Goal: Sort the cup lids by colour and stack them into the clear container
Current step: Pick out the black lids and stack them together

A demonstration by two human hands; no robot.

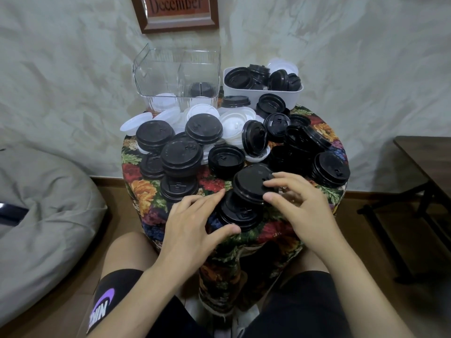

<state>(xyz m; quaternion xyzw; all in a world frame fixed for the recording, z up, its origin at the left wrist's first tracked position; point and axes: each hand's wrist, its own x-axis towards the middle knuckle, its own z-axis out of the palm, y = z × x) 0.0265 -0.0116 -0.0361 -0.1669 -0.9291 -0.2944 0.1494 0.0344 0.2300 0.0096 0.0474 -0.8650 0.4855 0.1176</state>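
Several black lids and white lids lie heaped on a small table draped with a floral cloth. At the near edge, my left hand curls round a short stack of black lids, thumb at its front. My right hand pinches a black lid that sits tilted on top of that stack. The clear container stands at the back of the table, with a few white lids in its left side and black lids in its right side.
A white tub with black lids stands at the back right. A grey beanbag lies on the left, and a dark wooden table stands on the right. A framed December sign hangs on the wall.
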